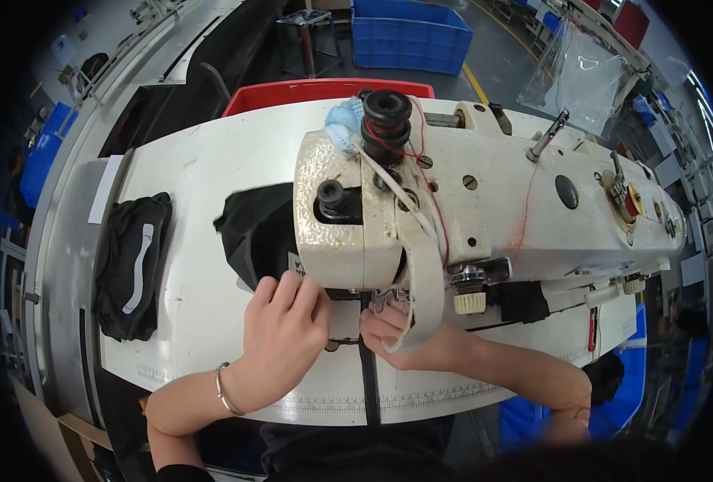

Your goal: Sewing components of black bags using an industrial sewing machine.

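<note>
A white industrial sewing machine (501,193) reaches over the table from the right. Below its head, a black cloth piece (252,229) with a small white label lies on the white tabletop, partly hidden by the machine. My left hand (284,337), fingers curled, grips the cloth's near edge left of the needle area. A narrow black strip (371,386) runs from there to the table's front edge. Bent fingers of my right hand (409,337) close on the strip, just under the needle area; a curved white guard (423,297) hides part of them.
On the table's left lies a folded black cloth piece (131,269) with a pale curved strip on it. A red bin (324,92) stands behind the table, a blue crate (409,36) farther back. Red thread crosses the machine. Another blue bin (630,377) sits below at the right.
</note>
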`<state>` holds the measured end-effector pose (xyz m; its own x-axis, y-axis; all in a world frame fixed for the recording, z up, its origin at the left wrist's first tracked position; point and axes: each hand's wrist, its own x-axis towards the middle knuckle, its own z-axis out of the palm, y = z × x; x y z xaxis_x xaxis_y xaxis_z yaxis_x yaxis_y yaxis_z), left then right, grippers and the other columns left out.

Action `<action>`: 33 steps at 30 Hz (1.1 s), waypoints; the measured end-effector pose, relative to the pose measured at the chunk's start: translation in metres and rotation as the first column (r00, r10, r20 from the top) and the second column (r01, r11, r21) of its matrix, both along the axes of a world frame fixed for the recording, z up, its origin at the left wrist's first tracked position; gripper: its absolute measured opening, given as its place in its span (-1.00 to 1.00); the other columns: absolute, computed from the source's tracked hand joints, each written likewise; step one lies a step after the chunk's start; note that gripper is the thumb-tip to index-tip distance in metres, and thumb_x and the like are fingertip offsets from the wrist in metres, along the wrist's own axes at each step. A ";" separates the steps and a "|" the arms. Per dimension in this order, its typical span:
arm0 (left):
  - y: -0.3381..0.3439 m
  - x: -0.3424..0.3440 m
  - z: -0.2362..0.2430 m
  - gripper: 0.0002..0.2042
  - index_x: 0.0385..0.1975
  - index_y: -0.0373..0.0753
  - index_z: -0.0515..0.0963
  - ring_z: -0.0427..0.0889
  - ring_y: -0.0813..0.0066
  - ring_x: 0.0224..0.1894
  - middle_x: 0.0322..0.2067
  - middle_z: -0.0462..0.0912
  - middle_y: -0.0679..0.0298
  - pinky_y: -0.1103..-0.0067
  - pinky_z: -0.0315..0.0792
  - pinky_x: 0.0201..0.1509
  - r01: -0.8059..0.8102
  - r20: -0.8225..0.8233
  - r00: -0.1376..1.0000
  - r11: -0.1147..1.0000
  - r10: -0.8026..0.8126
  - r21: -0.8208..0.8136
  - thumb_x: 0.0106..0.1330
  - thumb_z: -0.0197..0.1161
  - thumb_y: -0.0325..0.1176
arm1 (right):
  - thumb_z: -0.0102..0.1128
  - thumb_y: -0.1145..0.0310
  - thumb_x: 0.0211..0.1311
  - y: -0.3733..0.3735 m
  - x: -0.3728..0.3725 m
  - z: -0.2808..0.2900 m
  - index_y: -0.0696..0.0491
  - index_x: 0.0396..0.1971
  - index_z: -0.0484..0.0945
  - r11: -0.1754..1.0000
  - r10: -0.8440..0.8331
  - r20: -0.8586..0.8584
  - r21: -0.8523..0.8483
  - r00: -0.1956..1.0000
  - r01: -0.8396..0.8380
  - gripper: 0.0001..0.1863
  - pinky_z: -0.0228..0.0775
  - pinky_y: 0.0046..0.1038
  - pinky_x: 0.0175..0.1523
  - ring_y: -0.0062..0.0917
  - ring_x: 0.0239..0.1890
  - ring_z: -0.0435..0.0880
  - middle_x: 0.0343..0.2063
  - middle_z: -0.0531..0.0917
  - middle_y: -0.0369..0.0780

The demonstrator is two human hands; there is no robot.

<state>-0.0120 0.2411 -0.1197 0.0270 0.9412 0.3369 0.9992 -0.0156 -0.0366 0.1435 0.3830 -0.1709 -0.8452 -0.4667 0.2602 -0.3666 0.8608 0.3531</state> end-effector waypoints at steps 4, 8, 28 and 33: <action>-0.003 -0.019 0.011 -0.79 -0.48 -0.33 0.52 0.36 0.32 -0.33 -0.42 0.42 0.26 0.50 0.25 -0.24 0.047 0.088 0.995 0.993 -0.037 -0.112 -0.21 0.20 -0.57 | 0.19 0.44 -0.15 0.004 0.007 -0.035 0.10 -0.46 0.57 0.871 -0.110 -0.062 -0.488 0.992 0.066 -0.84 0.40 -0.46 -0.31 -0.47 -0.38 0.54 -0.45 0.57 -0.22; 0.001 -0.035 0.018 -0.76 -0.43 -0.32 0.52 0.38 0.31 -0.32 -0.42 0.41 0.26 0.48 0.24 -0.26 0.117 0.320 0.947 0.966 -0.038 -0.231 -0.20 0.22 -0.60 | 0.22 0.45 -0.11 0.003 0.009 -0.044 0.05 -0.47 0.58 0.858 -0.105 -0.092 -0.512 0.990 0.044 -0.87 0.35 -0.50 -0.35 -0.48 -0.50 0.54 -0.53 0.57 -0.25; -0.005 0.001 -0.028 -0.73 -0.33 -0.41 0.58 0.49 0.44 -0.30 -0.20 0.58 0.11 0.66 0.39 -0.30 0.417 -0.028 0.909 0.908 -0.417 0.045 -0.07 0.17 -0.46 | 0.09 0.33 -0.25 -0.014 0.028 -0.032 0.09 -0.62 0.48 0.943 0.007 -0.046 -0.332 0.999 -0.022 -0.85 0.40 -0.47 -0.28 -0.50 -0.41 0.52 -0.56 0.43 -0.28; -0.007 0.015 -0.038 -0.70 -0.34 -0.49 0.56 0.51 0.31 -0.28 -0.21 0.57 0.02 0.55 0.46 -0.22 0.347 0.188 0.920 0.938 -0.343 0.012 -0.12 0.19 -0.48 | 0.07 0.35 -0.23 -0.019 0.033 -0.027 0.11 -0.63 0.50 0.940 -0.048 -0.007 -0.337 0.999 0.043 -0.85 0.47 -0.35 -0.12 -0.49 -0.40 0.54 -0.52 0.45 -0.26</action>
